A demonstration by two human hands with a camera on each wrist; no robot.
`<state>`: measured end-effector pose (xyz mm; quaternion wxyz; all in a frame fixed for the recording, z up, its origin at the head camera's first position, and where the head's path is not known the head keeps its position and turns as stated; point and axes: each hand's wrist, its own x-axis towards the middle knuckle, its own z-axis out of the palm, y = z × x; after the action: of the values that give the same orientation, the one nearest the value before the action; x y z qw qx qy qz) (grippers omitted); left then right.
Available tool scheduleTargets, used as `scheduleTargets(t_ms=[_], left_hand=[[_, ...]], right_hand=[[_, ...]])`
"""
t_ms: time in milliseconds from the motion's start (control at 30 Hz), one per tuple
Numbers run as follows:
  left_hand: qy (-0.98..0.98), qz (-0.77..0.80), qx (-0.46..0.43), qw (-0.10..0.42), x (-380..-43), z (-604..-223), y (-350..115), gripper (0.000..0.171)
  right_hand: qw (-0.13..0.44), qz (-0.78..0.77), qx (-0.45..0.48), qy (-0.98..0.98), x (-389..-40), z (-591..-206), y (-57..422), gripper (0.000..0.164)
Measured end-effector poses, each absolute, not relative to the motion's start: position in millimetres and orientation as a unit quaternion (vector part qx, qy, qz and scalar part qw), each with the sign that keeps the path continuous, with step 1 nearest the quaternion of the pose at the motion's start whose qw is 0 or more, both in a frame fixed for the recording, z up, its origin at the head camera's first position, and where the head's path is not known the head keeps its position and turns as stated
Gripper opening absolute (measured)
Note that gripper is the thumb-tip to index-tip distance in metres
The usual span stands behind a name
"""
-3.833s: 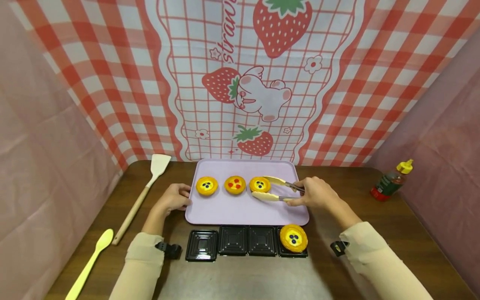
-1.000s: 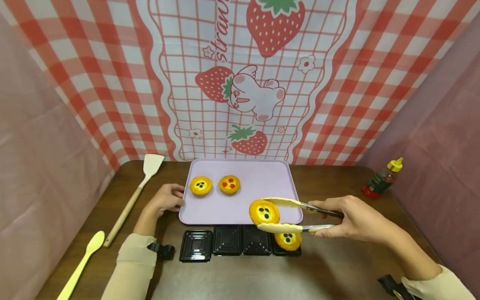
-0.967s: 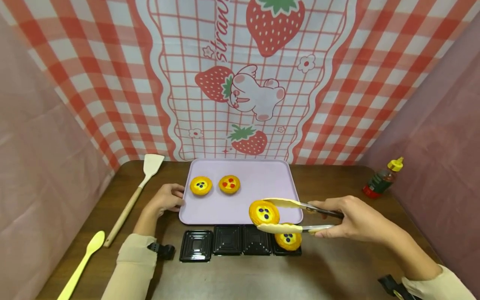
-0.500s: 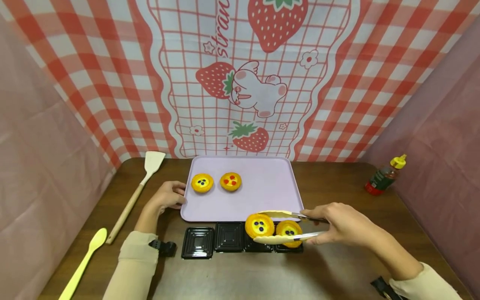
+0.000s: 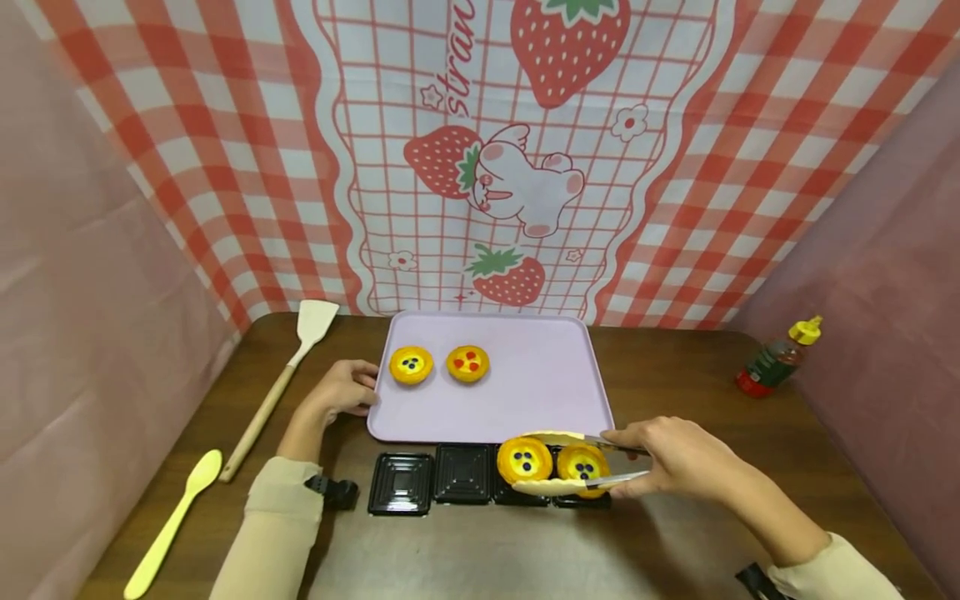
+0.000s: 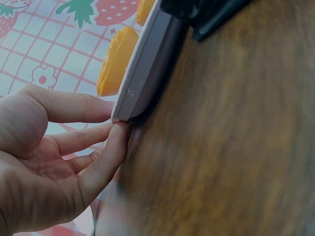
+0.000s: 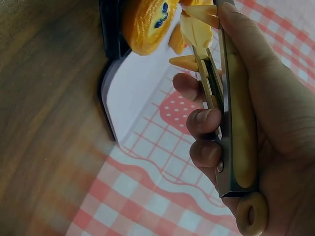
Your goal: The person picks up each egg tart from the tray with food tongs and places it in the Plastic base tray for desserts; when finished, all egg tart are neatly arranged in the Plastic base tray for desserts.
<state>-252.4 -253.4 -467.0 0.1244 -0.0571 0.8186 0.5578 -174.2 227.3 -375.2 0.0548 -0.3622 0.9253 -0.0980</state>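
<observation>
My right hand (image 5: 678, 458) grips the kitchen tongs (image 7: 231, 108). Between their cream scalloped tips is an egg tart (image 5: 525, 460) with blueberries, over or in the black square tray (image 5: 517, 497) second from the right; which one I cannot tell. The tongs' arms reach across another blueberry tart (image 5: 582, 463) in the rightmost black tray. My left hand (image 5: 347, 388) pinches the left rim of the lilac serving tray (image 5: 536, 379), thumb and finger on either side of it (image 6: 142, 69). On that tray lie a blueberry tart (image 5: 411, 365) and a red-topped tart (image 5: 468, 363).
Two further black trays (image 5: 401, 483) (image 5: 463, 473) stand bare in the row's left half. A white spatula (image 5: 272, 408) and yellow spoon (image 5: 174, 521) lie at left. A sauce bottle (image 5: 776, 358) with a yellow cap stands far right. A checked cloth (image 5: 675, 208) hangs behind.
The tongs took a blueberry tart from the lilac tray's right part and brought it down toward me, left of the tart in the rightmost black tray. My left hand stays at the rim.
</observation>
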Motion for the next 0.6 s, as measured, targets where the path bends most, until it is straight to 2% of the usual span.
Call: scheduleTargets(t_ms=[433,600], left_hand=[[0.818,0.558,-0.063,0.124,-255,-468,-252,0.058],[0.817,0.559,-0.06,0.125,-254,-469,-252,0.058]], right_hand=[[0.071,-0.129,-0.367,0.919,-175,-388,230,0.065],[0.067,-0.125,-0.363,0.921,-175,-389,231,0.071]])
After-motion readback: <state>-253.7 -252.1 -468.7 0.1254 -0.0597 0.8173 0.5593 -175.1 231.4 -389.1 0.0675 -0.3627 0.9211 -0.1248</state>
